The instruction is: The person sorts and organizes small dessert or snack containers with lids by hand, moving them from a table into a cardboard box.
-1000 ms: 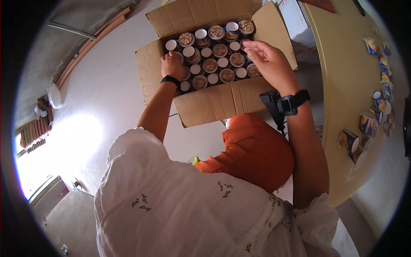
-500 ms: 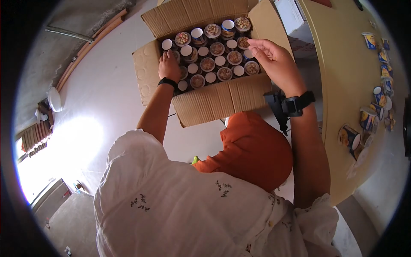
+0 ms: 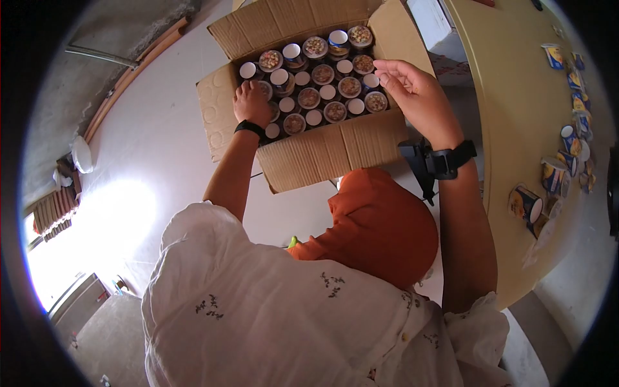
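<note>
Below me stands an open cardboard box point(image 3: 332, 145), its flaps folded outward, filled with rows of small cups. Some show clear lids over a nutty, granola-like filling point(image 3: 334, 111); others show plain white round ends point(image 3: 313, 117). My left hand point(image 3: 252, 105) is at the box's left side, fingers apart, its tips resting on a clear-lidded cup point(image 3: 265, 88). What lies under the palm is hidden. Over the right edge of the box hovers my right hand point(image 3: 418, 97), loosely curved, with thumb and fingers apart and nothing between them.
On the right, a yellowish tabletop point(image 3: 516, 135) carries several blue-and-yellow cups point(image 3: 525, 203), some tipped over. A white box point(image 3: 433, 26) stands behind the cardboard box. My knee in orange trousers point(image 3: 387, 222) is close to its near side. Brown pipes point(image 3: 135, 80) run along the left wall.
My left hand has shifted slightly down and left, its fingers now spread more over the cups. My right hand stays almost in place. The whole view has shifted slightly.
</note>
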A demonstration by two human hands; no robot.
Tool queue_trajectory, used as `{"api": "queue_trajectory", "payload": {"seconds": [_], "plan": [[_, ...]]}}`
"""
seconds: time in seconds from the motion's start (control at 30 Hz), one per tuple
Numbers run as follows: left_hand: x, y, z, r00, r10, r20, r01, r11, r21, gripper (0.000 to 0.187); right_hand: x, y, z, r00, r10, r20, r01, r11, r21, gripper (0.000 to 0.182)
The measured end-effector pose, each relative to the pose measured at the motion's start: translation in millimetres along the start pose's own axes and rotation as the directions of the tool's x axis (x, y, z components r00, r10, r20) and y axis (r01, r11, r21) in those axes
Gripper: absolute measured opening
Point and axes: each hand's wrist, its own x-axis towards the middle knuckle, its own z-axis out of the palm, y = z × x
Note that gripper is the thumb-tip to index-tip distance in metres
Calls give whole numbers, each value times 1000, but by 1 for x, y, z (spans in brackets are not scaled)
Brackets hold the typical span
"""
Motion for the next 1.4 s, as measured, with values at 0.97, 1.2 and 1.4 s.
{"api": "queue_trajectory", "payload": {"seconds": [0.97, 1.2, 1.4], "plan": [[12, 55, -7, 904, -389, 177, 394, 919, 10, 111, -10, 2, -5, 1000, 29, 10, -29, 999, 33, 30], [23, 69, 27, 866, -491, 95, 488, 871, 50, 102, -13, 7, -8, 1000, 17, 9, -17, 999, 42, 30], [18, 51, 25, 910, -415, 18, 415, 910, -3, 89, -13, 11, -10, 1000, -11, 0, 11, 999, 51, 30]]}}
